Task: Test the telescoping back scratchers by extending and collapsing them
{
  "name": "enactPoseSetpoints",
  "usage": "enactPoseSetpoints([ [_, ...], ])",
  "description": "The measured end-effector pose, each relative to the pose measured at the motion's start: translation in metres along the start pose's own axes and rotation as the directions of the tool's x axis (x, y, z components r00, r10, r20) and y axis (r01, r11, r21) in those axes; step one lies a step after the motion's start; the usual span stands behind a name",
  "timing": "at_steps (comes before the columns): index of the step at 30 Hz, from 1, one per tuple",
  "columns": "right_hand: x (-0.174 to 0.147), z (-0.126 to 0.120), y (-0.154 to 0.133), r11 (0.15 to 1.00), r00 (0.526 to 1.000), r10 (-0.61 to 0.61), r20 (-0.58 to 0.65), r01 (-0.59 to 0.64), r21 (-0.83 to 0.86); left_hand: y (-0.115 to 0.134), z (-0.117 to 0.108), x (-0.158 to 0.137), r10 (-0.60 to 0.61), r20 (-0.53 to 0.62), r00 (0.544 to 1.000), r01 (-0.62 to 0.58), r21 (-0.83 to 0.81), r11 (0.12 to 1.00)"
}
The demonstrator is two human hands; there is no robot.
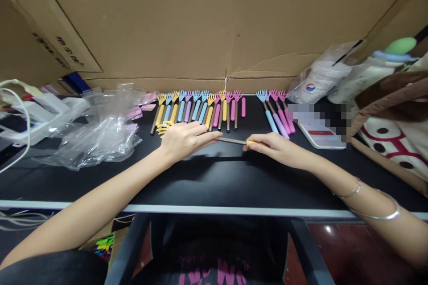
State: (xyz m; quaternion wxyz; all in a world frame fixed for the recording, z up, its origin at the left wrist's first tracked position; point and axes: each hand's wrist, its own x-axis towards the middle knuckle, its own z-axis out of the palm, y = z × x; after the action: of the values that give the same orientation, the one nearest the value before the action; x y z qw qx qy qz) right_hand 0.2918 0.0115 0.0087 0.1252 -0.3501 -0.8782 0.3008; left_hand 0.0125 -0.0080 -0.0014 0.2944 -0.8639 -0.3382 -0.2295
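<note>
From my remote seat I see the left hand (pixel 182 138) with its fingers straight and pressed together over a metal rod (pixel 232 141); its thumb and palm side are hidden, so I cannot tell how closed its grip is. The right hand (pixel 274 144) pinches a yellow handle (pixel 249 143) on the rod's other end, most of it covered by the fingers. The rod's bare middle is all I see clearly, between the two hands. A yellow claw (pixel 164 127) shows behind the left hand; the hand hides whether it joins that rod. Beyond the left hand, a row of scratchers (pixel 194 113) has some lower ends covered by its knuckles. More scratchers lie beyond the right hand, near a phone (pixel 324 141) partly masked by a blurred patch. Left of the left hand, crumpled clear bags (pixel 100 138) half cover pink cards (pixel 147 99), their print unreadable to me.
</note>
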Motion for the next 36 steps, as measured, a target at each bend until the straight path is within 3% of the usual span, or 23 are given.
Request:
enactPoseSetpoints([
  [10, -0.001, 0.005, 0.008, 0.953, 0.992, -0.04, -0.116, 0.003, -0.302, 0.001, 0.008, -0.003, -0.035, 0.005, 0.999, 0.036, -0.154, 0.987],
  [17, -0.003, 0.004, 0.01, 0.845, 0.971, -0.13, -0.201, 0.002, -0.535, 0.004, 0.014, -0.006, -0.155, 0.165, 0.974, 0.2, -0.304, 0.932],
  [29, -0.006, 0.005, 0.01, 0.66, 0.905, -0.335, -0.263, 0.026, -0.75, 0.006, 0.014, -0.002, -0.227, 0.444, 0.867, 0.452, -0.507, 0.734],
  [36, -0.008, 0.004, 0.005, 0.592, 0.877, -0.367, -0.31, -0.036, -0.805, 0.007, 0.015, -0.002, -0.227, 0.444, 0.867, 0.469, -0.569, 0.676],
])
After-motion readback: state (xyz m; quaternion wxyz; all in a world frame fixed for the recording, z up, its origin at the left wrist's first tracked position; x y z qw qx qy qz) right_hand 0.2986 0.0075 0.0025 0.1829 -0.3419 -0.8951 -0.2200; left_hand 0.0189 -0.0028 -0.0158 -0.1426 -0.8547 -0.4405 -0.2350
